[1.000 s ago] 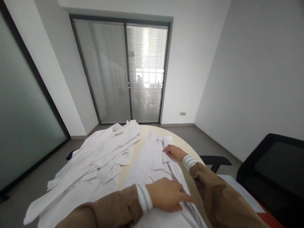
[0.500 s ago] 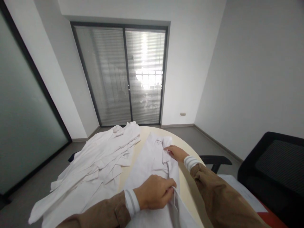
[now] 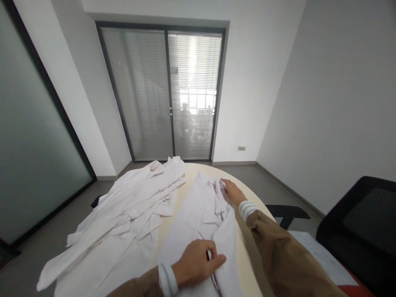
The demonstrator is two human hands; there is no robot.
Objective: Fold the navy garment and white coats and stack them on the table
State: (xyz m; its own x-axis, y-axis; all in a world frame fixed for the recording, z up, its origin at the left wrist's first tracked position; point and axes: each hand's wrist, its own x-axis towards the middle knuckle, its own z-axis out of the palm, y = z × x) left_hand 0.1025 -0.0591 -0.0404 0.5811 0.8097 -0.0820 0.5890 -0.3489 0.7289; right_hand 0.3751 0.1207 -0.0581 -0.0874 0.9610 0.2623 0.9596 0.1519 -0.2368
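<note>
A long white garment (image 3: 188, 218), coat-like in look, lies lengthwise on the right part of the round table, with rumpled folds toward its far end. My right hand (image 3: 232, 193) is at the far right edge of this garment, fingers bent over a bunched part of the cloth. Lower down, my left hand (image 3: 198, 260) rests over the near part with curled fingers; a gap shows between thumb and forefinger, and no cloth is seen in it. To the left, more white clothing (image 3: 123, 222) is spread in loose, overlapping folds.
The pale round table (image 3: 202, 168) shows between the two lots of cloth and along its right rim. At the right stands a black mesh chair (image 3: 361, 222) with an armrest (image 3: 287, 211). White papers (image 3: 321, 251) lie beside it. Glass doors with blinds (image 3: 163, 95) are ahead.
My left hand has let go of the cloth edge it pinched and moved slightly left and down. The right hand has shifted a little farther up the garment. The view has turned slightly.
</note>
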